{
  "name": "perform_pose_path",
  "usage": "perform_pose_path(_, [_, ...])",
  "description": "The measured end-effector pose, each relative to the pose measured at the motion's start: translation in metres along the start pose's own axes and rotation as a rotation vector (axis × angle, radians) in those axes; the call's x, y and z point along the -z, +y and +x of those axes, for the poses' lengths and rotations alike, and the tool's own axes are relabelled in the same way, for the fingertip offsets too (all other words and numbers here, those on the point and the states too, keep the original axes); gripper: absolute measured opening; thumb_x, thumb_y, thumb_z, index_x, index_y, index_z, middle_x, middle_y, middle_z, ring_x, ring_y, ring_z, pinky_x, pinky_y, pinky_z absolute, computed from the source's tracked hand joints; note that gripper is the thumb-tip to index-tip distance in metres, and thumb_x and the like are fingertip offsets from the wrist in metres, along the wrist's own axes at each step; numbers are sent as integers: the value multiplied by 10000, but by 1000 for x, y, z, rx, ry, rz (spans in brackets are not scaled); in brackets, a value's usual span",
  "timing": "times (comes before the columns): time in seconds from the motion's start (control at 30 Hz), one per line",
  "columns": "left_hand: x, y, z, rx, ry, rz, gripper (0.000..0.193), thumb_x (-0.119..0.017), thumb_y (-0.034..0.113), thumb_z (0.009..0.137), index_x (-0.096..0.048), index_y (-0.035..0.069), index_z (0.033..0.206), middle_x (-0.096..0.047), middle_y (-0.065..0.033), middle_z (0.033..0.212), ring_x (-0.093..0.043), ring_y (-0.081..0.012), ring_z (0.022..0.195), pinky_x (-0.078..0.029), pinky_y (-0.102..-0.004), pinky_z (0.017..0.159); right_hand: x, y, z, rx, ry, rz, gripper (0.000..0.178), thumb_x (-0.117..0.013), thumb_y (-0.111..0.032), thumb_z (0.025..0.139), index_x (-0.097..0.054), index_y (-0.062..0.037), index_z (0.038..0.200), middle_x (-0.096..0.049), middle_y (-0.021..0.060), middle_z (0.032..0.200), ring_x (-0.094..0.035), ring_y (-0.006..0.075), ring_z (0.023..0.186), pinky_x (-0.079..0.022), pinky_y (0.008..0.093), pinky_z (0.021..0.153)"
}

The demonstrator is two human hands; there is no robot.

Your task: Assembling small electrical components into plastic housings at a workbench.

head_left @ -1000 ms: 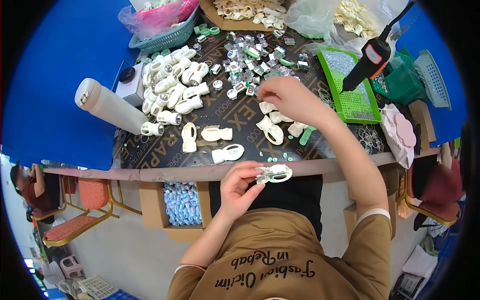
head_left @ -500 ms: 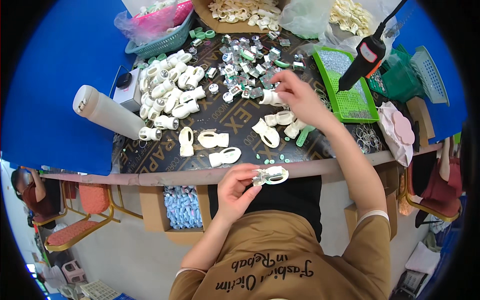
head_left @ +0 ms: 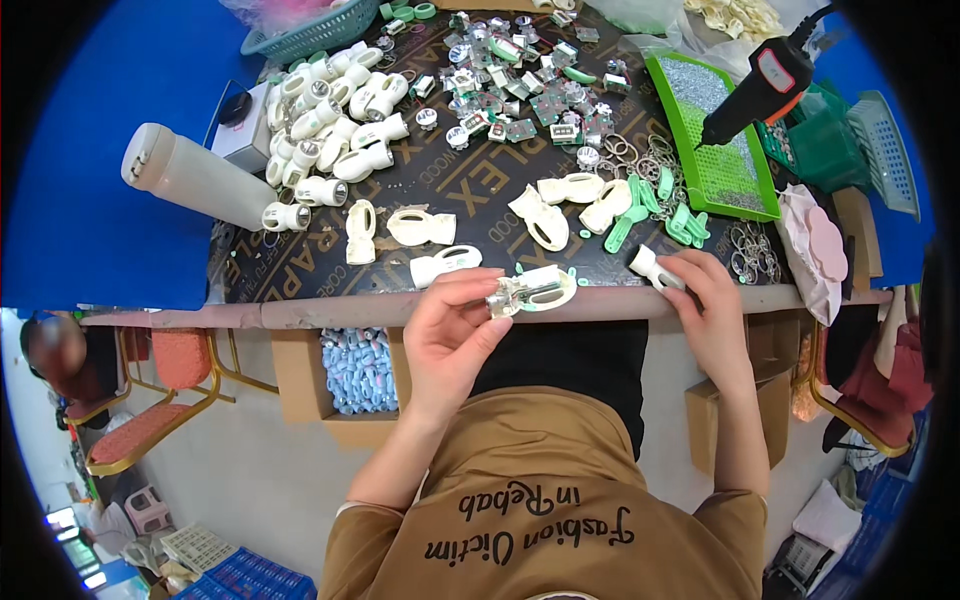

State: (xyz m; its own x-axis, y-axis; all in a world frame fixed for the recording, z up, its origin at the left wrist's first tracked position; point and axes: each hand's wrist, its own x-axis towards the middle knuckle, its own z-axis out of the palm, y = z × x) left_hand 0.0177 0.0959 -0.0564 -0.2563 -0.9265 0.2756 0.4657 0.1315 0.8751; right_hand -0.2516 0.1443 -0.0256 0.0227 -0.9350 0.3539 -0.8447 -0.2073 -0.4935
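Observation:
In front of my body, at the table's edge, my left hand (head_left: 448,340) pinches an open cream flashlight half-shell (head_left: 548,288) with a shiny metallic insert lying in it. To the right, my right hand (head_left: 712,315) is closed on a small cream flashlight shell piece (head_left: 655,268) with a dark end; the fingers partly cover it. Loose cream half-shells (head_left: 545,220) lie just beyond both hands, beside green plastic strips (head_left: 628,218). Farther off spreads a heap of small clear-and-silver flashlight inserts (head_left: 540,100).
Cream flashlights (head_left: 335,125) are piled at the left, near a white bottle (head_left: 205,180). A black electric screwdriver (head_left: 755,95) hangs over a green tray (head_left: 735,180) of small metal parts. Metal rings (head_left: 755,255) lie at the right. Below the table is a box of blue pieces (head_left: 358,370).
My right hand has come back from the insert heap to the table's front edge, carrying the cream shell piece. The left hand still holds its half-shell, and the view has shifted slightly.

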Motion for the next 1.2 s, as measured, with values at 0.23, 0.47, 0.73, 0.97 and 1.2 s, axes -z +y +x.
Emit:
perform_pose_path(0.23, [-13,-4,-11,6,-59,13,344,-570,-143,762,-510,-46,1087,-477,-165,1167,-522,-243,1087,-466,-345,910,3,-4,5,-305,13,281,231,-606,66,736,-618,0,957,-608,106,866,-566,174,713,-464,255,660])
perform_pose_path(0.47, [-16,0,-10,34,-45,-6,578,-559,-156,760,-309,-1,1258,-488,-188,1175,-525,-266,1089,-456,-358,924,5,-62,31,202,-54,329,239,-646,4,679,-630,-45,912,-626,95,880,-594,269,770,-465,335,661])
perform_pose_path(0.73, [-17,11,-5,-45,-91,39,671,-587,-153,743,-240,34,1287,-479,-190,1178,-525,-273,1090,-463,-367,919,2,-75,52,395,-60,150,242,-650,-12,651,-634,-70,885,-614,38,849,-575,217,726,-410,336,651])
perform_pose_path(0.97, [-18,15,-5,-47,-80,29,699,-591,-152,742,-209,41,1294,-477,-195,1178,-526,-280,1090,-466,-374,916,4,-81,55,421,-75,115,254,-645,-14,640,-635,-70,887,-617,36,843,-577,207,719,-402,334,658])
perform_pose_path(1.2, [-18,17,-3,-62,-85,7,672,-594,-151,742,-224,40,1270,-479,-221,1169,-527,-280,1086,-467,-374,914,3,-82,55,412,-76,120,265,-638,-5,633,-637,-70,890,-618,36,843,-579,207,724,-404,336,657])
